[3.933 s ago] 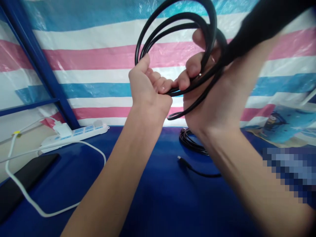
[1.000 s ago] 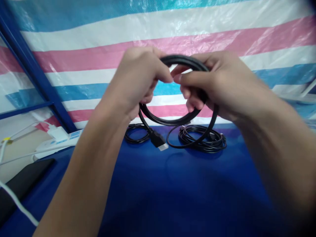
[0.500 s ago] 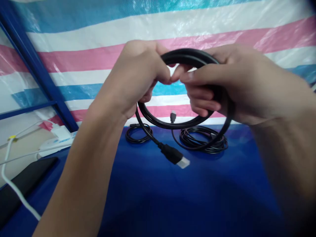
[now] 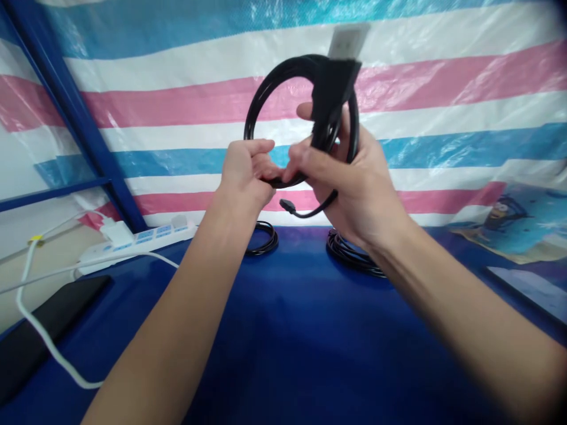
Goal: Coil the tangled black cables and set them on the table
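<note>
A coiled black USB cable (image 4: pixel 256 103) is held up in the air between both hands. My left hand (image 4: pixel 250 168) grips the lower left of the loop with its fingers curled round it. My right hand (image 4: pixel 349 165) closes on the right side of the loop, thumb across the strands. One end, a large black plug (image 4: pixel 334 85) with a pale metal tip, points upward above my right hand and is blurred. A smaller black plug (image 4: pixel 287 205) dangles below the loop on a short tail.
Two more coiled black cables, a small coil (image 4: pixel 266 241) and a larger coil (image 4: pixel 354 257), lie on the blue table (image 4: pixel 283 330). At left are a white power strip (image 4: pixel 146 239), white cords and a black flat object (image 4: pixel 57 330). A blue printed bag (image 4: pixel 527 218) lies at right.
The coil has been turned over: the large plug, which hung below the loop, now points up at the right. My hands have shifted lower on the loop.
</note>
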Demonstrator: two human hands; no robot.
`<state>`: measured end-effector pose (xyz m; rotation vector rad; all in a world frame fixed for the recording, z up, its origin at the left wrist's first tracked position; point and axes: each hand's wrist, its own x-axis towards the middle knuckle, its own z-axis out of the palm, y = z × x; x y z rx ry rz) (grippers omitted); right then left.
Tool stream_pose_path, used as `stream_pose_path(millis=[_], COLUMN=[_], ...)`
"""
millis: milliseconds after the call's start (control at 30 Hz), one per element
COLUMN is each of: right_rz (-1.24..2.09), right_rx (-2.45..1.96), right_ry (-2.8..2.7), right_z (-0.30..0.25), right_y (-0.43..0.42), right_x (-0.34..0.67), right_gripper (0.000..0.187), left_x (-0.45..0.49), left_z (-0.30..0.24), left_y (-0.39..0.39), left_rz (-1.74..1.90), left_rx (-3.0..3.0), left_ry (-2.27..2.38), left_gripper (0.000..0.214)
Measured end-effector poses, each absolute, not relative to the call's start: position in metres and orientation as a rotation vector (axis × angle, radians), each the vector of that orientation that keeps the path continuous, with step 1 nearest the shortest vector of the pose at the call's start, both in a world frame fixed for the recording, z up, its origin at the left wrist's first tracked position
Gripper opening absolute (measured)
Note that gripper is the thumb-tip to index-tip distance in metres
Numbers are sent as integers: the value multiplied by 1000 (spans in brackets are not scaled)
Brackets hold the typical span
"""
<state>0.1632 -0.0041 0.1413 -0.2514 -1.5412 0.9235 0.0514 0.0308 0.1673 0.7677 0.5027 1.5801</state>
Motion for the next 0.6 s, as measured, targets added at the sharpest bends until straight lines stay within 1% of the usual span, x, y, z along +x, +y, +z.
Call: stream_pose_path(millis=[67,167,267,333,400,500,533,600], right_rz=[874,981,1091,1021,847,587,565,635], right_rx=[-317,-462,-688,-796,-883,-911,-874,-765], right_ry=[-1407,-1376,-1611,-1796,-1908,-1890,-1830,-1709], right_z=[147,162,170,169,167,167,168,171], right_y=[-3,-2,1,4,5,3,2,1], right_x=[168,189,214,224,227,221,218,216], right_gripper=[16,16,13,18,23,23,21,13], left_x=[55,54,49,49,52,57,59,60], left_z=[170,177,182,181,178,175,175,176], left_y=[23,8,-4,-8,-7,-2,-1,0], left_rz=[1531,1516,1346,1125,1012,1154,1228,1376], left_rx=[948,1174,1528,1728,1798,1700,1653,1566], left_ry=[554,567,620,674,715,667,631,565], left_gripper=[30,23,19,16,16,18,17,16])
